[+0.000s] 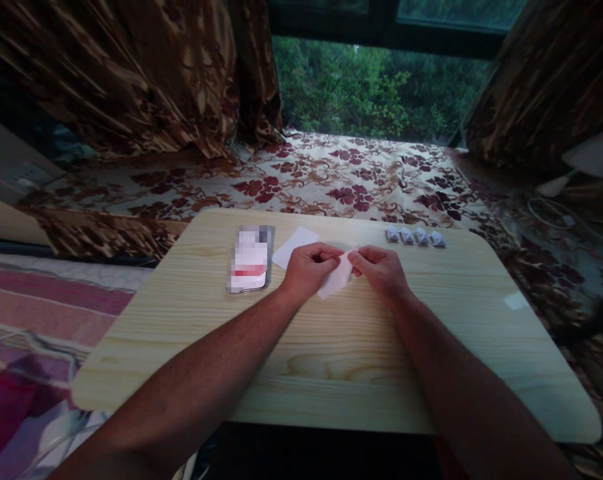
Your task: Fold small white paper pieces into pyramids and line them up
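Both my hands grip one small sheet of white paper (337, 279) above the middle of the wooden table. My left hand (308, 267) pinches its left edge, and my right hand (380, 268) pinches the upper right, thumb on top. The paper looks folded or bent, but the fingers cover part of it. Just beyond my left hand lies another white sheet (296, 247), flat on the tabletop. Several small folded paper pieces (415, 237) sit in a row near the far edge, to the right of my right hand.
A phone (251, 259), its screen blurred out, lies left of the sheets on the wooden table (461, 347). A small white patch (515, 301) shows near the right edge. Behind stands a floral-covered window ledge (351, 173); a striped bed (56, 300) is at left.
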Tool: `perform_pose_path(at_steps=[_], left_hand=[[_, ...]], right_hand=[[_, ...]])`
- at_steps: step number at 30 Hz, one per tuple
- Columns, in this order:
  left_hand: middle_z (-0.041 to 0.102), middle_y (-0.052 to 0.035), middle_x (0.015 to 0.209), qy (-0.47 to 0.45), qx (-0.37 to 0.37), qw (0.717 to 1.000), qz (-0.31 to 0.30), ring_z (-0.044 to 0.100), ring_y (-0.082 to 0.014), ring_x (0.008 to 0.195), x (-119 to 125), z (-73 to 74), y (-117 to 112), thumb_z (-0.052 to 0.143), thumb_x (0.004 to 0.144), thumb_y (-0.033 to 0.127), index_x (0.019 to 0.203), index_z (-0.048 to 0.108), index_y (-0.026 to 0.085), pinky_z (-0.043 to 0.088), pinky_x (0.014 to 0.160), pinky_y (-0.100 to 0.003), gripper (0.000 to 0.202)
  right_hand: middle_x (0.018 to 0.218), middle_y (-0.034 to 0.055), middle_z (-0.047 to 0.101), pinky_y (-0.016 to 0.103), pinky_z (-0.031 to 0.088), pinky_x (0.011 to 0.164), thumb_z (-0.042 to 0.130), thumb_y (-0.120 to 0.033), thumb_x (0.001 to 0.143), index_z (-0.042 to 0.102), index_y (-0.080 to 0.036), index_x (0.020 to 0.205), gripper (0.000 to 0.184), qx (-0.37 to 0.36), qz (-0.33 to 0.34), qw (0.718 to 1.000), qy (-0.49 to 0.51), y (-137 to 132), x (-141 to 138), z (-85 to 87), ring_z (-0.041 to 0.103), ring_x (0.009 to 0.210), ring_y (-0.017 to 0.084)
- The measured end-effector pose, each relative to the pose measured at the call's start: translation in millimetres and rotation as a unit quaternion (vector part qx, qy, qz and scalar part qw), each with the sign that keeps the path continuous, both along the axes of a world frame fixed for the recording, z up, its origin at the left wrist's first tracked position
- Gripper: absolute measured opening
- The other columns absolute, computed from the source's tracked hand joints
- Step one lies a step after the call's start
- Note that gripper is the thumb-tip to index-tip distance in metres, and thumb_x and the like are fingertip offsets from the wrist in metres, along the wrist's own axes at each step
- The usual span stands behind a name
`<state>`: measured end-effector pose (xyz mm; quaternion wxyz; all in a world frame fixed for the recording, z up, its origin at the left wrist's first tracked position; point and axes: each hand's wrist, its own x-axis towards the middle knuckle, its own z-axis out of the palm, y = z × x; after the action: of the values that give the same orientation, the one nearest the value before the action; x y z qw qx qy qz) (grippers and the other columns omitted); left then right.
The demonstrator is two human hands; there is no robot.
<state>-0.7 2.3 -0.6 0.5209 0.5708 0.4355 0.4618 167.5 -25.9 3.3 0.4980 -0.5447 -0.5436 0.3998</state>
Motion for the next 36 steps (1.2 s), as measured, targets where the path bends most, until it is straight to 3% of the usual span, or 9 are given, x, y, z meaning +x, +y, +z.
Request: perform_pose_path(at_steps=[15,23,30,36], left_hand=[[0.067,0.0001,0.062,0.014,0.011,1.0,0.006,0.051,-0.0087,0.051,0.7,1.1,-1.3,0.074,0.067,0.025,0.086,0.078,0.016,0.036,0.048,-0.021,0.021],[0.069,-0.0006,0.065,0.006,0.016,1.0,0.017,0.053,-0.0089,0.054,-0.5,-0.3,0.8,0.074,0.067,0.024,0.086,0.078,0.016,0.037,0.05,-0.021,0.021],[0.067,-0.0003,0.064,0.003,0.008,1.0,0.017,0.053,-0.0096,0.054,0.9,1.2,-1.3,0.074,0.068,0.026,0.085,0.078,0.017,0.037,0.05,-0.022,0.02],[0.068,-0.0006,0.066,-0.006,0.004,1.0,0.03,0.053,-0.0095,0.055,-0.6,-0.7,0.9,0.075,0.067,0.025,0.086,0.078,0.016,0.036,0.051,-0.022,0.021]], right_hand=[[0.059,0.0017,0.066,0.024,0.04,0.051,0.066,-0.042,0.083,0.07,-0.017,0.069,0.03,0.021,-0.032,0.999,-0.029,-1.0,-1.9,-4.5,0.054,0.051,0.013],[0.054,-0.0004,0.062,0.023,0.035,0.048,0.066,-0.042,0.081,0.067,-0.017,0.06,0.033,-0.003,0.009,0.995,-0.098,-2.1,-3.3,2.1,0.05,0.05,0.011],[0.054,0.0009,0.063,0.024,0.037,0.05,0.065,-0.041,0.082,0.066,-0.017,0.06,0.033,0.005,0.001,0.998,-0.07,-0.7,-2.8,-5.2,0.05,0.049,0.011],[0.056,0.0011,0.065,0.024,0.038,0.051,0.064,-0.042,0.083,0.068,-0.017,0.063,0.032,-0.009,0.026,0.997,-0.07,-0.8,-2.6,-1.0,0.052,0.05,0.012]])
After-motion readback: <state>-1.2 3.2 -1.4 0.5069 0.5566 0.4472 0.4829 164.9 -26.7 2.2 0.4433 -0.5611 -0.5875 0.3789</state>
